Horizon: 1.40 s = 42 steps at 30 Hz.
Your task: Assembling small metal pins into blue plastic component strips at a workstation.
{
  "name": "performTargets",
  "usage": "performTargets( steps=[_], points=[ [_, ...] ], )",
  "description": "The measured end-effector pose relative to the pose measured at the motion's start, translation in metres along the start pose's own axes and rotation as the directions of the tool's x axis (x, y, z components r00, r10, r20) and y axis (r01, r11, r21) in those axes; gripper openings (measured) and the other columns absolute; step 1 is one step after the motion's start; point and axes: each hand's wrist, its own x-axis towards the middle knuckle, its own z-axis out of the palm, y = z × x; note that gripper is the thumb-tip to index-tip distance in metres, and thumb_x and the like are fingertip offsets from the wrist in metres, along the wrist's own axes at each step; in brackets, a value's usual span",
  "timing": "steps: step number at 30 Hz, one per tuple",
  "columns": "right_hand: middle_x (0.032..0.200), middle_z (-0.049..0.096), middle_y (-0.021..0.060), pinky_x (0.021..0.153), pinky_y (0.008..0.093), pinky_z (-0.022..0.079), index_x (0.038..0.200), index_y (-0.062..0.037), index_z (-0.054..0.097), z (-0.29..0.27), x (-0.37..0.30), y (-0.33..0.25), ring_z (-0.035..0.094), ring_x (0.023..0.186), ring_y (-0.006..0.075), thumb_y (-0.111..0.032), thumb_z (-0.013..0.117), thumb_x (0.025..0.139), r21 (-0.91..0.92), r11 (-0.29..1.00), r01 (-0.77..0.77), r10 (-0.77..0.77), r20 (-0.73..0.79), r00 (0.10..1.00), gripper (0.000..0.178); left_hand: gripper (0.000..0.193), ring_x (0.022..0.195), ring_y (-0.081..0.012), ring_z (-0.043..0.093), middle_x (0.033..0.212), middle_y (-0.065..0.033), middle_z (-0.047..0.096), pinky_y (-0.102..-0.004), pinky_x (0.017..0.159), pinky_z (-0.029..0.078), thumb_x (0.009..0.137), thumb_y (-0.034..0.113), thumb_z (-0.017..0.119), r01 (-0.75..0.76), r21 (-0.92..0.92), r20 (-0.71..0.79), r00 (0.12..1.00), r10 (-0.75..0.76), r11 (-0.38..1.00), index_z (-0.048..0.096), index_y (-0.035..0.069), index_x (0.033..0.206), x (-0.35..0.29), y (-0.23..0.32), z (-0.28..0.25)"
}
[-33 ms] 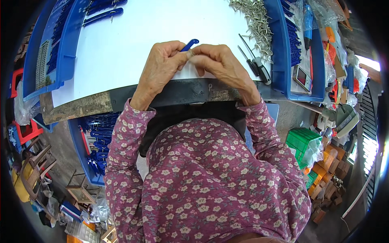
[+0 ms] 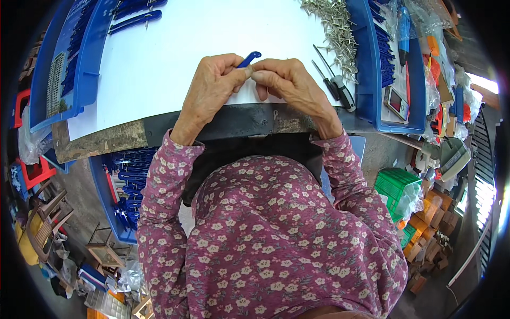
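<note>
My left hand is closed around a slim blue plastic handle, whose rounded end with a small hole sticks out past the fingers toward the far right. The rest of the handle is hidden in the grip. Close beside it, my right hand has thumb and forefinger pinched together at the left fingertips. Whatever the right hand may hold is too small or hidden to name. Both hands are just above the white sheet near the table's front edge.
Right of my hands lie two screwdrivers and a heap of small metal pins with heads. Blue trays with blue-handled pieces flank the sheet. Another blue piece lies at the far left. A blue bin stands below the table.
My right thumb and fingertips have shifted slightly, and the thumb now shows more clearly. The left hand and the blue handle stay in place.
</note>
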Motion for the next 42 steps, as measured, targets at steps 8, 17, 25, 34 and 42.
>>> performTargets(
  steps=[8, 17, 25, 34, 42],
  points=[
    [0.055, 0.05, -0.0016, 0.042, 0.0177, 0.029, 0.093, 0.001, 0.061, 0.009, 0.006, 0.004, 0.039, 0.047, 0.0026, -0.018, 0.065, 0.079, 0.057, 0.998, 0.027, -0.022, -0.071, 0.997, 0.024, 0.014, 0.041, 0.0017, 0.03, 0.055, 0.007, 0.044, -0.0133, 0.036, 0.019, 0.084, 0.014, 0.056, 0.015, -0.074, -0.01, 1.0, -0.016, 0.997, 0.06, 0.001, 0.084, -0.001, 0.004, -0.003],
    [0.075, 0.061, 0.0033, 0.057, 0.0158, 0.043, 0.105, 0.0011, 0.056, 0.035, -0.001, -0.001, 0.055, 0.069, 0.0045, -0.008, 0.067, 0.077, 0.106, 0.957, 0.271, -0.2, -0.434, 0.878, 0.031, 0.014, 0.039, 0.0011, 0.031, 0.057, 0.0037, 0.045, -0.0128, 0.034, 0.021, 0.085, 0.012, 0.056, 0.085, -0.565, 0.053, 0.996, -0.067, 0.821, 0.057, -0.002, 0.088, -0.002, 0.004, 0.0],
    [0.085, 0.063, 0.0039, 0.064, 0.0162, 0.044, 0.096, 0.0007, 0.061, 0.034, 0.0, 0.001, 0.057, 0.076, 0.0061, -0.005, 0.066, 0.077, 0.374, 0.861, 0.346, -0.138, -0.484, 0.864, 0.02, 0.018, 0.043, -0.0005, 0.033, 0.063, 0.0006, 0.047, -0.0132, 0.036, 0.024, 0.086, 0.013, 0.054, 0.07, -0.617, 0.066, 0.997, -0.037, 0.784, 0.056, -0.003, 0.093, -0.002, -0.002, 0.002],
    [0.08, 0.064, 0.0056, 0.048, 0.0151, 0.039, 0.092, 0.0009, 0.06, 0.012, -0.006, -0.016, 0.053, 0.06, 0.0047, -0.008, 0.064, 0.079, 0.27, 0.894, 0.357, -0.215, -0.441, 0.871, 0.017, 0.032, 0.049, -0.0019, 0.037, 0.071, -0.0047, 0.052, -0.0136, 0.04, 0.029, 0.091, 0.013, 0.042, 0.099, -0.79, 0.189, 0.978, 0.087, 0.605, 0.047, -0.009, 0.113, 0.002, -0.005, -0.009],
    [0.063, 0.059, 0.004, 0.04, 0.0137, 0.033, 0.096, 0.0024, 0.061, 0.001, -0.005, -0.02, 0.049, 0.049, 0.0029, -0.012, 0.06, 0.083, 0.287, 0.951, 0.115, -0.062, -0.189, 0.98, 0.02, 0.025, 0.046, -0.0022, 0.036, 0.072, -0.0075, 0.054, -0.0139, 0.038, 0.028, 0.091, 0.013, 0.042, 0.142, -0.778, 0.226, 0.972, 0.061, 0.612, 0.049, -0.007, 0.106, 0.003, -0.003, -0.01]
  ],
)
